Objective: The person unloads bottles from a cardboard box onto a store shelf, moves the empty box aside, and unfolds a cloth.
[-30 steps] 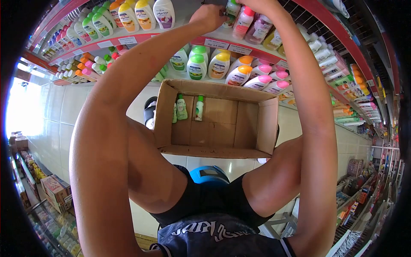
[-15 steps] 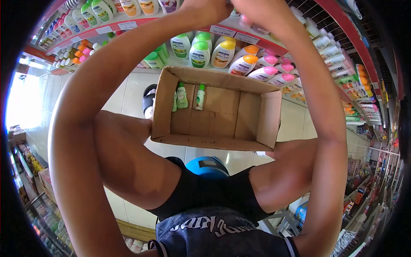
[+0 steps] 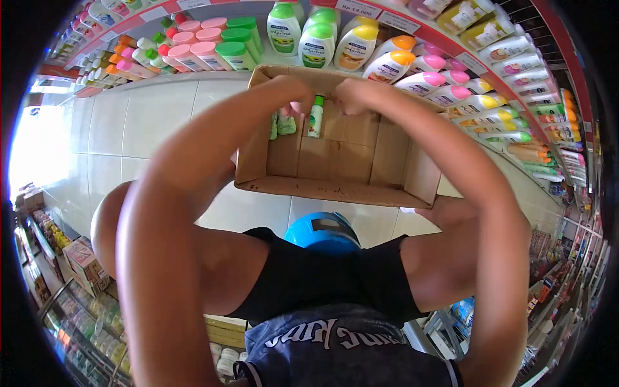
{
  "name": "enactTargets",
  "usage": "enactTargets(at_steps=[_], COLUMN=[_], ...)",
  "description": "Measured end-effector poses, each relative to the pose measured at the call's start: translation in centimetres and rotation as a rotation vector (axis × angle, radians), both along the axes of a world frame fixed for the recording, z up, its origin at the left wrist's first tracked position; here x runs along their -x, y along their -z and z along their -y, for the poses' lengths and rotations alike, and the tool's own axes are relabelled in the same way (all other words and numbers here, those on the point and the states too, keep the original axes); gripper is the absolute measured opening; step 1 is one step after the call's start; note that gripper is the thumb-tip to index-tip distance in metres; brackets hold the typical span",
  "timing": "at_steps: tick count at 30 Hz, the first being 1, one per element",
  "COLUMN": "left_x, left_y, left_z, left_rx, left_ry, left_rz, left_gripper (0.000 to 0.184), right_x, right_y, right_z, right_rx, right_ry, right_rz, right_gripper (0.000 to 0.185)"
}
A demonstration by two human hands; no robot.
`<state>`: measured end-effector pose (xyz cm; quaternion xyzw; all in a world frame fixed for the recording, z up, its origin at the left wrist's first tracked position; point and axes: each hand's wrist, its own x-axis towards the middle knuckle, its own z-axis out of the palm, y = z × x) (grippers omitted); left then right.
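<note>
There are two hands (image 3: 294, 95), one cardboard box (image 3: 422, 169), three bottles (image 3: 314, 121) inside.

Free room mid-right in the cardboard box (image 3: 338, 157), green-capped bottle (image 3: 315, 120) obstructing its left, shelf bottles (image 3: 316, 46) beyond

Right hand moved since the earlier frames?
Yes: the right hand moved from above the red shelf edge to well below it in view, now at the cardboard box.

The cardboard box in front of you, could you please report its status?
Left hand and right hand over the cardboard box, grip unclear. White bottle with green cap lying inside. Left hand partly hiding a green bottle beside it.
</note>
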<state>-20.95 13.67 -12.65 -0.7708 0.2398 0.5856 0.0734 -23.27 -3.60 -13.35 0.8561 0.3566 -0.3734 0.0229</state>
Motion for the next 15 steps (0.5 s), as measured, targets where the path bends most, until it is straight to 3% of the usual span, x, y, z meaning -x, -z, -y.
enactTargets(at_steps=[2, 3, 4, 5, 6, 7, 8, 10, 12, 13, 15], left_x=[-1.0, -0.8, 0.0, 0.8, 2.2, 3.6, 5.5, 9.6, 12.6, 12.8, 12.2], left_y=[8.0, 11.5, 14.3, 16.7, 18.9, 20.5, 20.5, 19.9, 20.2, 20.7, 21.8], left_z=[1.5, 2.1, 2.6, 3.0, 3.2, 3.5, 3.5, 3.2, 2.7, 2.6, 2.9], left_rx=[0.073, 0.099, 0.168, 0.232, 0.231, 0.229, 0.248, 0.323, 0.455, 0.591, 0.619], left_ry=[0.065, 0.086, -0.108, -0.308, -0.313, -0.43, -0.629, -1.112, -1.194, -1.268, -1.312], left_rz=[0.16, 0.214, 0.377, 0.54, 0.531, 0.484, 0.459, 0.45, 0.496, 0.546, 0.537], left_gripper=[0.037, 0.036, 0.035, 0.035, 0.035, 0.035, 0.038, 0.045, 0.049, 0.055, 0.056], right_x=[-0.2, 0.2, 0.9, 1.8, 2.6, 2.8, 3.1, 4.8, 7.0, 7.2, 7.8], right_y=[3.7, 4.4, 4.8, 5.0, 5.4, 9.8, 14.1, 16.9, 21.3, 20.1, 17.9], right_z=[-0.2, -1.2, -1.8, -1.7, -1.8, -1.2, -0.4, -0.4, 0.2, -0.1, -0.5], right_rx=[0.122, 0.201, 0.278, 0.118, -0.067, -0.207, -0.343, -0.458, -0.78, -0.787, -0.832], right_ry=[-0.09, 0.169, 0.429, 0.553, 0.725, 0.625, 0.521, 1.082, 1.301, 1.294, 1.495], right_rz=[0.017, -0.171, -0.36, -0.345, -0.367, -0.196, -0.026, -0.436, -0.734, -0.729, -0.686], right_gripper=[0.028, 0.03, 0.034, 0.036, 0.035, 0.034, 0.034, 0.027, 0.026, 0.026, 0.041])
